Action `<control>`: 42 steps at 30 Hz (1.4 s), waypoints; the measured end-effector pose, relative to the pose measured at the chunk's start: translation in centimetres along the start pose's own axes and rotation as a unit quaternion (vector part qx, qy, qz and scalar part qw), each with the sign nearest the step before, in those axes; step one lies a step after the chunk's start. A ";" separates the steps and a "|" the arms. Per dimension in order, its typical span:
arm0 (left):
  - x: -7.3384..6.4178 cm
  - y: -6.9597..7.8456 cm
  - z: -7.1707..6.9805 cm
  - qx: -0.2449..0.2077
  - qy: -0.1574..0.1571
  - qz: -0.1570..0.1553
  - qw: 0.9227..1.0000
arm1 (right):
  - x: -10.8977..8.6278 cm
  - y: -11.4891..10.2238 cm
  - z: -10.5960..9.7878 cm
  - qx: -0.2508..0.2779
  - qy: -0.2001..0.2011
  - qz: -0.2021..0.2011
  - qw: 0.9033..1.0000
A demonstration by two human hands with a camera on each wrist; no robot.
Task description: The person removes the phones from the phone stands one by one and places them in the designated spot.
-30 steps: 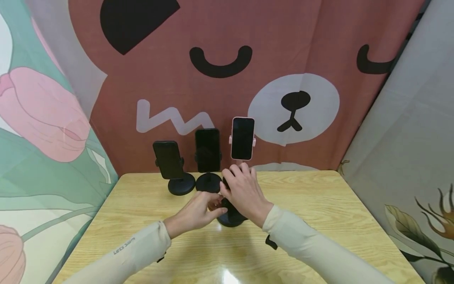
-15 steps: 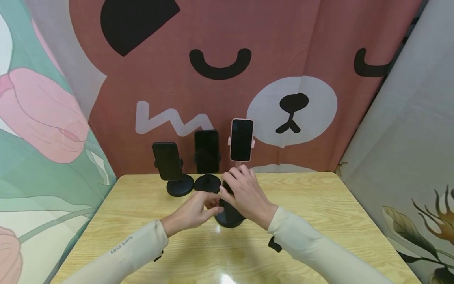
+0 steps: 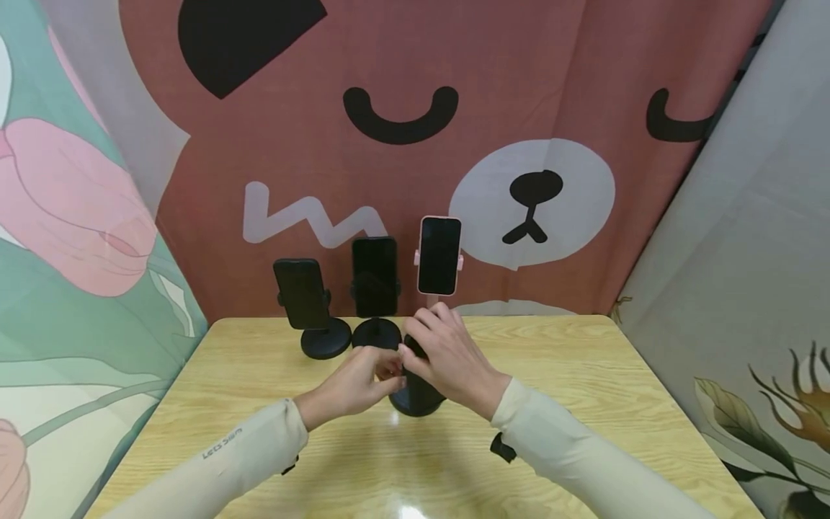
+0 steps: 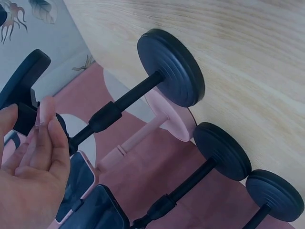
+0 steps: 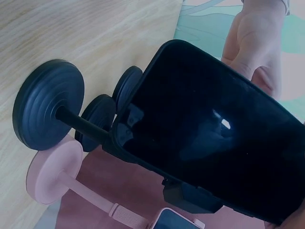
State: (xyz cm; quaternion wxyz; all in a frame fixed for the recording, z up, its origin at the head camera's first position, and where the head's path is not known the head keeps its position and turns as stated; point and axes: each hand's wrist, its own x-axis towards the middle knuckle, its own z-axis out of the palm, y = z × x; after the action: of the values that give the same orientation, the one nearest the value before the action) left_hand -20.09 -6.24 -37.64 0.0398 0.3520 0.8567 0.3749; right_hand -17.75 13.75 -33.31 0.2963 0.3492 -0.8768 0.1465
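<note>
Here, the left hand (image 3: 353,382) pinches a clamp arm (image 4: 26,119) while the right hand (image 3: 447,357) grips the upper end of a black phone (image 5: 209,129) above the bench (image 3: 551,375); probably light, stiff, slick and breakable, it is best held by its edges, a pink-edged phone (image 3: 439,256) beyond.

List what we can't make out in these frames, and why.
Head: much of the front phone, behind the right grip.
Head: the pink base, behind the right grip and front phone.
Left wrist: the leftmost phone, beyond the bottom edge.
Right wrist: most of the right grip, beyond the right and bottom edges.
Right wrist: part of the left grip, behind the front phone.
</note>
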 end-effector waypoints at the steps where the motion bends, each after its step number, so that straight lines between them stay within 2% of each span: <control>1: 0.0 0.0 0.0 -0.001 0.000 -0.001 1.000 | 0.0 0.0 0.0 0.001 0.000 -0.001 1.000; 15: 0.2 0.2 0.2 -0.020 0.005 -0.012 1.000 | -0.2 0.2 0.0 0.012 0.000 -0.013 1.000; 24: 0.1 0.4 0.3 -0.009 0.021 -0.019 1.000 | -0.4 0.5 0.0 0.028 -0.012 -0.016 0.999; 31: 0.1 0.4 0.4 -0.017 0.028 -0.020 0.999 | -0.3 0.5 0.1 0.029 -0.010 -0.032 0.999; 42: 0.3 0.2 0.6 -0.022 0.030 -0.025 0.999 | -0.8 0.7 0.1 0.061 -0.020 -0.035 0.997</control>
State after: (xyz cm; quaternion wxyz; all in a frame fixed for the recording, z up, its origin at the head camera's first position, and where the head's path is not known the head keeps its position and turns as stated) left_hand -19.98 -5.59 -37.87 0.0311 0.3180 0.8578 0.4025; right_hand -17.83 14.61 -33.87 0.2616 0.3998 -0.8593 0.1826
